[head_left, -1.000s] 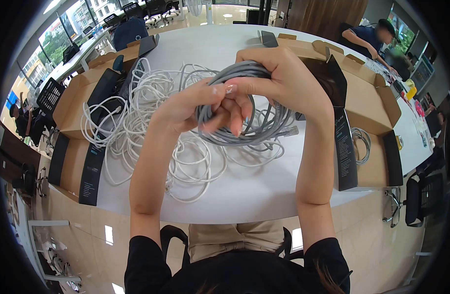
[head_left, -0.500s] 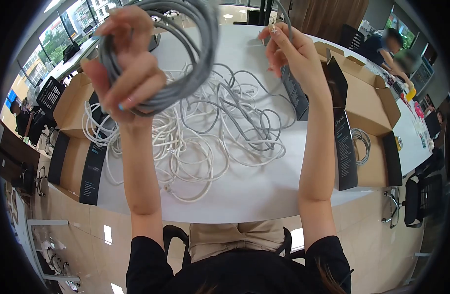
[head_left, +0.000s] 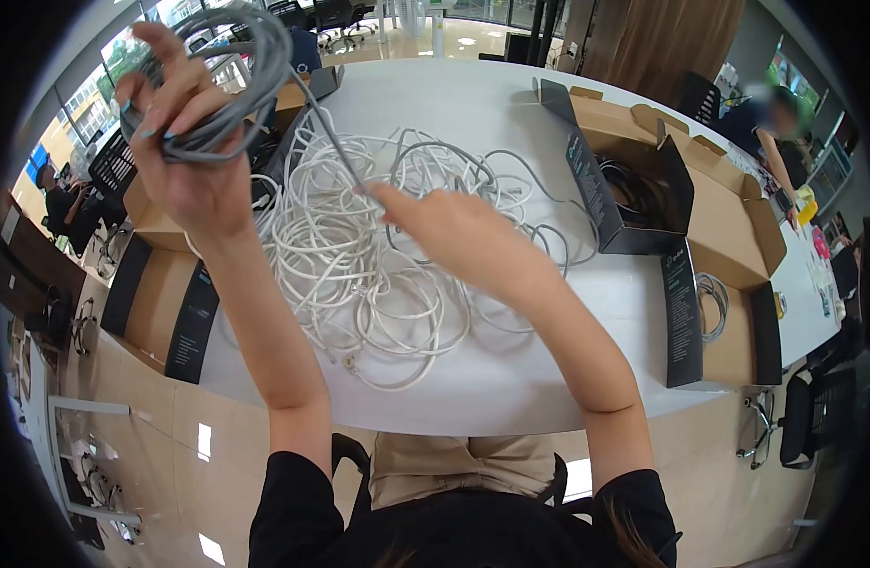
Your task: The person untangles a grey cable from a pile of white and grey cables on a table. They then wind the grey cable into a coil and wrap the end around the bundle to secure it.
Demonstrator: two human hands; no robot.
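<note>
My left hand (head_left: 188, 142) is raised at the upper left, its fingers curled through a coil of grey cable (head_left: 272, 71). From that coil a grey strand slants down to my right hand (head_left: 425, 222), which pinches it over the middle of the table. Beneath and around my right hand lies a tangled heap of white cables (head_left: 326, 237). More loops of grey cable (head_left: 548, 194) lie across the heap's right side. Part of the heap is hidden behind my right forearm.
On the right stand an open box with dark cables (head_left: 626, 194) and another box holding a grey coil (head_left: 711, 308). An open box (head_left: 146, 303) sits at the left edge of the white table (head_left: 435, 95). Another person (head_left: 762, 133) is at the far right.
My left hand has moved left with the grey coil. My right hand has come from the upper right down to the middle, still on the grey strand.
</note>
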